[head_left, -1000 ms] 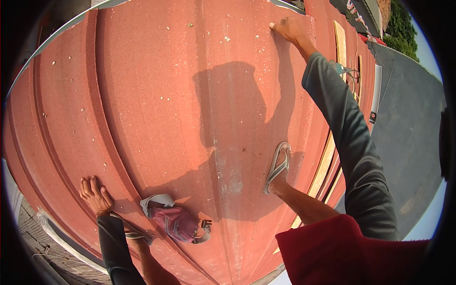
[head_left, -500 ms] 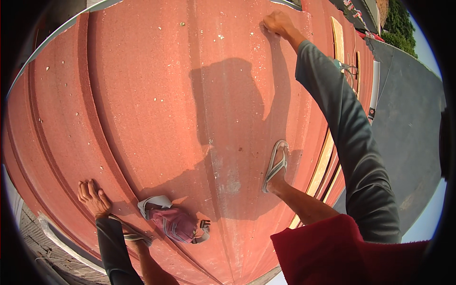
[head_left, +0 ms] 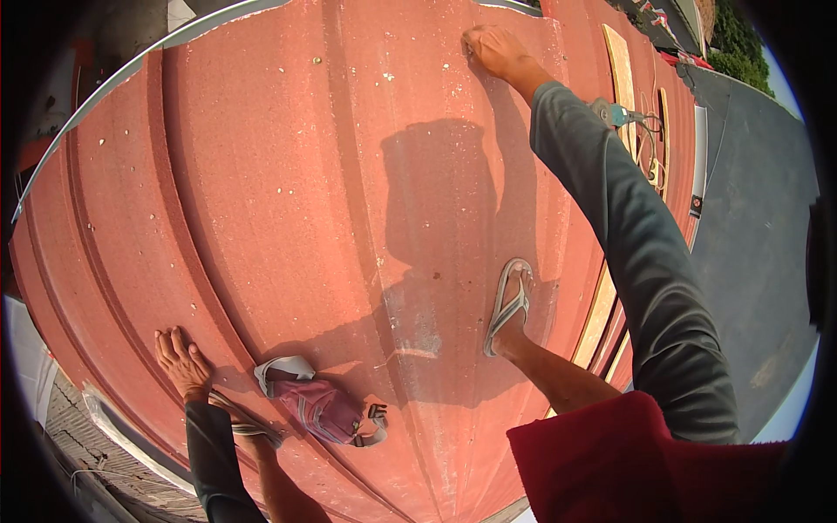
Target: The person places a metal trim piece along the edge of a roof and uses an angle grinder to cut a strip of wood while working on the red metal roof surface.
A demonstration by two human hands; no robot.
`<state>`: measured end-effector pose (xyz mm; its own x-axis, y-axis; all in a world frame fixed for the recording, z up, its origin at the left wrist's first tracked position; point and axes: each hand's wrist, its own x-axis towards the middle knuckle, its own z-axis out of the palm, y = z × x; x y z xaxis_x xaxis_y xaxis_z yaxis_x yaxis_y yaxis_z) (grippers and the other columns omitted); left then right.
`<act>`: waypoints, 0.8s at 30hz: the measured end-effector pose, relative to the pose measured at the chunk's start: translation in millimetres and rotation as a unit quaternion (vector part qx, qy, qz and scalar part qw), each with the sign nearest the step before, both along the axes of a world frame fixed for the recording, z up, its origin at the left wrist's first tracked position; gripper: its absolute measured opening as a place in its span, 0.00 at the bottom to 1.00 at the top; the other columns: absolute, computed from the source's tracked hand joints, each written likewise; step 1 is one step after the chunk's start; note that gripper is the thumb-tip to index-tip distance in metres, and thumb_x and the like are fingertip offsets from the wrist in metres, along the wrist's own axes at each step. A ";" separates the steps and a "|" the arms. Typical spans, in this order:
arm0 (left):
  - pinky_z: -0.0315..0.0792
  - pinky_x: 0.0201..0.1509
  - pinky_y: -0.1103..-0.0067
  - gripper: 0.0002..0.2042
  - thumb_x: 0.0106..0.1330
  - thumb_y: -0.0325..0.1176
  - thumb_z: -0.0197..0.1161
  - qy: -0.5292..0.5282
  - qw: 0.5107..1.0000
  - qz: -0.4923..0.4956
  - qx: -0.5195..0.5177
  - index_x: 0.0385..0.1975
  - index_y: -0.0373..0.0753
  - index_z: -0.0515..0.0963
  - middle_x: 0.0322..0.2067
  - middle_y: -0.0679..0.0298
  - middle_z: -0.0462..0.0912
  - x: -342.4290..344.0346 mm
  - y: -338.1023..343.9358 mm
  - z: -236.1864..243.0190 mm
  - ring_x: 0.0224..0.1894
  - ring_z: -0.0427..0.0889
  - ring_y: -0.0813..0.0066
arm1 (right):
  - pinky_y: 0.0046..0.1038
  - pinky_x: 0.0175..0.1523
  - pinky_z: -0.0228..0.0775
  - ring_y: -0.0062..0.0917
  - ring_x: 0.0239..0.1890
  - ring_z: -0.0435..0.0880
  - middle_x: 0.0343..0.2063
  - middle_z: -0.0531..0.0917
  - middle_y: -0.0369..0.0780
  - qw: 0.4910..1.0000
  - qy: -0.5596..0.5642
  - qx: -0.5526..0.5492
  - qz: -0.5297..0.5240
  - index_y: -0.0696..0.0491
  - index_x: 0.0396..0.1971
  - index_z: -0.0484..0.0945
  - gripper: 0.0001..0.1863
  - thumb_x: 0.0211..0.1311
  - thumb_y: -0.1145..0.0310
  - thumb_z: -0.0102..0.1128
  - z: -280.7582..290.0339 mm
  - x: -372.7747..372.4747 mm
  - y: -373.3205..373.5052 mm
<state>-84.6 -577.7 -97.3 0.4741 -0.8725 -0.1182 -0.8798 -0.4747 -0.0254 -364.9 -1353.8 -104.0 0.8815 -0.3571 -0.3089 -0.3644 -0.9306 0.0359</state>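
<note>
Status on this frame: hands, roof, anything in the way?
Left hand open, palm-down on red roofing. Right hand curled near its far edge, contents unclear. Maroon bag between the feet.

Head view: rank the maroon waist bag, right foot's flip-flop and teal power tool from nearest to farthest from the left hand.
From the left hand:
1. Maroon waist bag: just to its right.
2. Right foot's flip-flop: farther right.
3. Teal power tool: far off, upper right.

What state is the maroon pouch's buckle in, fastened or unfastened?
Unfastened: the black buckle shows bare prongs beside the pouch, with no mating half joined.
</note>
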 end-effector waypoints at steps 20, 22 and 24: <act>0.46 0.73 0.57 0.26 0.76 0.47 0.35 0.028 0.999 0.015 0.025 0.67 0.38 0.59 0.67 0.49 0.57 -1.5 6.0 -4.1 0.71 0.51 0.48 | 0.41 0.45 0.75 0.42 0.37 0.84 0.33 0.85 0.49 0.999 -0.001 -0.039 -0.026 0.57 0.27 0.80 0.07 0.46 0.73 0.60 2.3 3.5 -1.3; 0.46 0.73 0.57 0.25 0.76 0.46 0.35 0.030 0.999 0.019 0.019 0.67 0.39 0.59 0.66 0.49 0.57 -0.9 3.4 -6.1 0.72 0.50 0.48 | 0.39 0.44 0.76 0.42 0.36 0.84 0.32 0.85 0.49 0.991 -0.036 -0.107 -0.070 0.58 0.28 0.80 0.07 0.47 0.73 0.59 -8.4 11.9 1.4; 0.47 0.73 0.57 0.25 0.76 0.46 0.36 0.035 0.999 0.017 0.013 0.66 0.39 0.60 0.66 0.50 0.57 -4.4 -8.7 -17.0 0.71 0.51 0.48 | 0.38 0.43 0.77 0.43 0.35 0.85 0.31 0.85 0.49 0.974 -0.065 -0.183 -0.114 0.60 0.29 0.80 0.08 0.48 0.73 0.58 -2.8 11.6 -7.5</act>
<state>-89.0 -586.4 -114.3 0.4940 -0.8519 -0.1739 -0.8628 -0.5050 0.0230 -353.3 -1361.3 -106.9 0.7891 -0.6141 -0.0160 -0.5842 -0.7582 0.2896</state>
